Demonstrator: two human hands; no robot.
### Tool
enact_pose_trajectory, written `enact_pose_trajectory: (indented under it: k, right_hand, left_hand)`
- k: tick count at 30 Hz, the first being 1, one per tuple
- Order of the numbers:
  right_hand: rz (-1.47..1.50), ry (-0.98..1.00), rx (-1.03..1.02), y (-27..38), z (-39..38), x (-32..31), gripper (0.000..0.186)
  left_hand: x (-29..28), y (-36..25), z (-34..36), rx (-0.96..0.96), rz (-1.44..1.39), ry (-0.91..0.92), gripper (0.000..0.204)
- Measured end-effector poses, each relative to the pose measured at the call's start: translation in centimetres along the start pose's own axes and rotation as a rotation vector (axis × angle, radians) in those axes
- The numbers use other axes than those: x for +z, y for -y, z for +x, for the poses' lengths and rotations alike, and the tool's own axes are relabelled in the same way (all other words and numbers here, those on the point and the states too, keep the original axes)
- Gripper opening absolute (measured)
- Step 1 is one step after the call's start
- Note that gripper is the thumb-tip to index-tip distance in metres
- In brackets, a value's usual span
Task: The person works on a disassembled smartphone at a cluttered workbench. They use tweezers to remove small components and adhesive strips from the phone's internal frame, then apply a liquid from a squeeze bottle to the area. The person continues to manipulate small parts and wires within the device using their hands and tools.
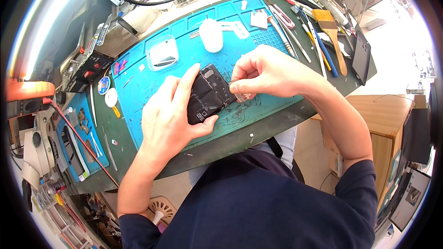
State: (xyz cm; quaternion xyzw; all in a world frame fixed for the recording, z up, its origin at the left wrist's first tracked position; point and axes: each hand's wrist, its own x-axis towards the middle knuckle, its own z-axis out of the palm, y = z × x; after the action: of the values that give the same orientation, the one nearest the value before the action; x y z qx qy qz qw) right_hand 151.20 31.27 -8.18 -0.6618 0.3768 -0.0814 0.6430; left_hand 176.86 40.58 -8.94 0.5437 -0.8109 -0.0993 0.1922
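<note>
An opened smartphone [210, 93] lies tilted on the blue work mat [184, 70], its dark inside with battery and circuitry facing up. My left hand [170, 108] grips it by its left side, the thumb at the lower edge and the fingers along the upper one. At the phone's right end, my right hand [265, 74] pinches a small, pale flat piece [242, 97] between thumb and fingertips. Whether that piece is fixed to the phone I cannot tell. Just beyond the phone stand a white plastic bottle [211, 36] and a clear tray [162, 53] with small dark parts.
Brushes, including a wide wooden-handled brush [331, 32], lie with tweezers and pens at the right. A black electronic unit [86, 70] stands left, near a red cable [83, 143]. A smaller blue mat [82, 133] holds a phone frame. A wooden cabinet [376, 115] is at right.
</note>
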Motion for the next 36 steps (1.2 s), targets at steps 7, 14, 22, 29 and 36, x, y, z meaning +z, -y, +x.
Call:
enact_pose_trajectory:
  k: [7,14,22,29,36]
  right_hand:
    - [0.081,0.011,-0.004,-0.3,0.0,-0.1,0.022]
    - [0.185,0.011,0.113,0.6,-0.3,0.0,0.025]
    - [0.112,-0.096,0.006,0.5,-0.4,0.9,0.027]
    - [0.173,-0.085,-0.022,0.2,-0.1,0.9,0.026]
    - [0.345,-0.106,0.020,0.1,-0.5,1.6,0.024]
  left_hand:
    - [-0.2,0.0,0.0,-0.009,-0.038,-0.010,0.099]
    - [-0.3,0.3,0.2,0.010,-0.069,-0.022,0.101]
    - [-0.1,0.6,0.0,-0.020,-0.104,-0.027,0.101]
    - [-0.6,0.5,-0.1,-0.011,-0.087,-0.061,0.100]
    - [-0.4,0.5,-0.3,0.024,-0.062,-0.107,0.101]
